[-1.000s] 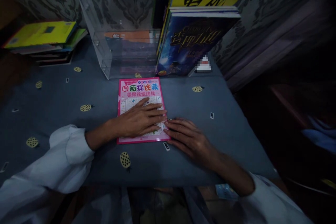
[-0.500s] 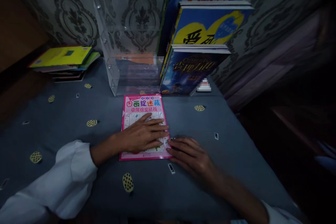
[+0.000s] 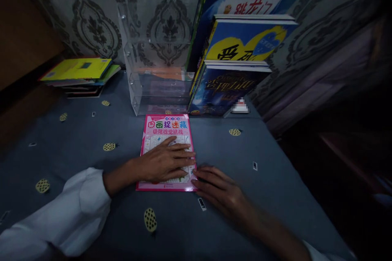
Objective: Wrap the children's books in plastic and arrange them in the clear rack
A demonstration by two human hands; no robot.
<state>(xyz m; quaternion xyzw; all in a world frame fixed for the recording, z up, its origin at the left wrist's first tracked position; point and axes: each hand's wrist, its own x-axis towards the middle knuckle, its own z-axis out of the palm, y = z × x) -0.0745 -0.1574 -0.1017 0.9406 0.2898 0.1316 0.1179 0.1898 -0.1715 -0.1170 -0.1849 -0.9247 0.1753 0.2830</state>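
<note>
A pink picture book [image 3: 167, 132] with Chinese lettering on its cover lies flat on the cloth-covered table. My left hand [image 3: 167, 161] rests palm down across the middle of the cover, fingers spread, hiding much of the printed picture. At the lower right edge of the book is my right hand [image 3: 222, 189]. Its fingers are stretched out, slightly bent, with the tips touching the edge; its thumb is hidden beneath the hand.
Behind the book stands a clear acrylic rack [image 3: 132, 85], its right side holding several upright books [image 3: 228, 85]. A stack of books [image 3: 81, 71] lies at the back left. The grey-blue tablecloth [image 3: 122, 220] has pineapple prints. A pixelated white object [image 3: 240, 106] sits right of the rack.
The view has shifted slightly, so the rack and books appear a little lower. Both hands keep nearly the same places on the pink book.
</note>
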